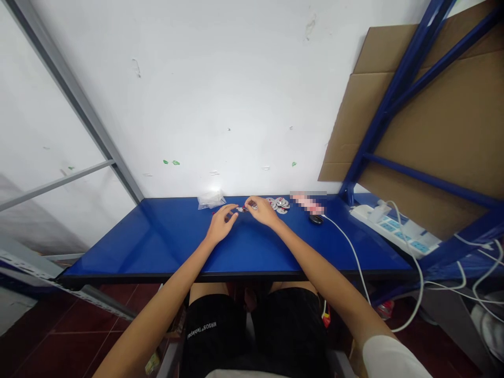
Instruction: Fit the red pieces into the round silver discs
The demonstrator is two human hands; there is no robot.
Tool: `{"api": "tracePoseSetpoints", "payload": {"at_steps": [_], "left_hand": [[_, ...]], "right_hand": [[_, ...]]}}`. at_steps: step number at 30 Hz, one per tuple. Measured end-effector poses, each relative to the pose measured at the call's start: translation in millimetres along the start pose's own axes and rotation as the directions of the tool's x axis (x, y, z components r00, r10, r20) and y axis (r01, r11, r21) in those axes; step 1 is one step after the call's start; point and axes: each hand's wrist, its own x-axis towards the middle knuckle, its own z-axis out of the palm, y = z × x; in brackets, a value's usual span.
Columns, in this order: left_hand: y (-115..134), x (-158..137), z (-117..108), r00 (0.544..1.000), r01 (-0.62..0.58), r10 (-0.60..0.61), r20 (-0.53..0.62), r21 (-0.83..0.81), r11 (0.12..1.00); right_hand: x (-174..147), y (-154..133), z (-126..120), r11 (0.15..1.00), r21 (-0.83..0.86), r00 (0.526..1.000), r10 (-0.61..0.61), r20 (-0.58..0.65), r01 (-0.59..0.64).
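My left hand [222, 223] is over the blue table, its thumb and index finger apart and pointing right. Facing it, my right hand [262, 211] has its thumb and index finger pinched on a small red piece, too small to name its kind. Small whitish and red bits [241, 209] lie between the fingertips of both hands. Just beyond my right hand is a loose pile of round white discs [282, 202] with red marks, partly hidden by that hand. Another tiny red bit shows beside my left hand.
A clear plastic bag [211, 199] lies by the wall on the blue table [157, 239]. At right are a black oval object [315, 219], a blurred pinkish item, a white cable [350, 247] and a power strip [394, 230]. Cardboard [441, 131] stands behind the blue frame.
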Motion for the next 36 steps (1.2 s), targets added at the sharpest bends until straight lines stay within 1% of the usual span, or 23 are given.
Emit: {"api": "tracePoseSetpoints", "payload": {"at_steps": [2, 4, 7, 9, 11, 14, 17, 19, 23, 26, 29, 32, 34, 36], "left_hand": [[-1.1, -0.2, -1.6, 0.998, 0.05, -0.049, -0.042, 0.021, 0.999], [-3.8, -0.3, -4.1, 0.992, 0.088, -0.08, -0.093, 0.082, 0.993], [-8.7, -0.2, -10.2, 0.99, 0.057, -0.023, -0.141, 0.249, 0.967], [-12.4, 0.1, -15.1, 0.989, 0.046, 0.01, -0.148, 0.369, 0.928], [-17.7, 0.4, -19.5, 0.986, 0.079, -0.003, -0.167, 0.448, 0.891], [-29.1, -0.1, -24.7, 0.98, 0.135, -0.036, -0.196, 0.519, 0.844], [-39.7, -1.4, -28.2, 0.984, 0.155, -0.072, -0.165, 0.581, 0.799], [-43.6, -2.1, -29.3, 0.988, 0.146, -0.085, -0.128, 0.606, 0.782], [-44.8, -2.0, -28.8, 0.992, 0.119, -0.067, -0.109, 0.596, 0.794], [-45.6, -1.4, -27.2, 0.992, 0.119, -0.078, -0.096, 0.573, 0.811], [-47.7, -2.0, -24.2, 0.997, 0.082, -0.074, -0.036, 0.556, 0.827], [-48.5, -4.1, -20.0, 0.995, 0.068, -0.095, 0.021, 0.554, 0.83], [-47.4, -5.2, -17.8, 0.994, 0.063, -0.103, 0.039, 0.559, 0.827], [-45.7, -5.3, -17.0, 0.995, 0.048, -0.091, 0.05, 0.558, 0.829]], "right_hand": [[2.5, 5.8, -13.7, 0.996, -0.084, 0.997, 0.034, -0.076, -0.041], [3.6, 15.1, -29.8, 0.974, -0.199, 0.985, 0.076, -0.155, -0.107], [2.2, 34.1, -50.6, 0.921, -0.319, 0.962, 0.159, -0.221, -0.225], [-0.2, 47.8, -59.2, 0.879, -0.384, 0.95, 0.203, -0.238, -0.284], [-2.6, 60.3, -63.8, 0.833, -0.448, 0.941, 0.233, -0.247, -0.324], [-4.8, 73.1, -66.4, 0.785, -0.501, 0.929, 0.268, -0.255, -0.364], [-5.3, 77.2, -66.9, 0.77, -0.505, 0.921, 0.315, -0.23, -0.389], [-5.1, 75.3, -66.2, 0.773, -0.518, 0.93, 0.3, -0.212, -0.367], [-4.0, 63.4, -59.3, 0.821, -0.52, 0.97, 0.158, -0.186, -0.234], [-3.6, 52.8, -47.5, 0.887, -0.45, 0.995, 0.085, -0.057, -0.102], [-4.4, 47.0, -34.0, 0.937, -0.349, 0.995, 0.025, 0.098, 0.011], [-5.3, 47.8, -25.2, 0.959, -0.279, 0.982, 0.015, 0.186, 0.038], [-5.6, 50.6, -23.3, 0.959, -0.282, 0.975, 0.044, 0.219, 0.02], [-5.5, 53.5, -23.5, 0.954, -0.299, 0.971, 0.071, 0.227, 0.001]]}}
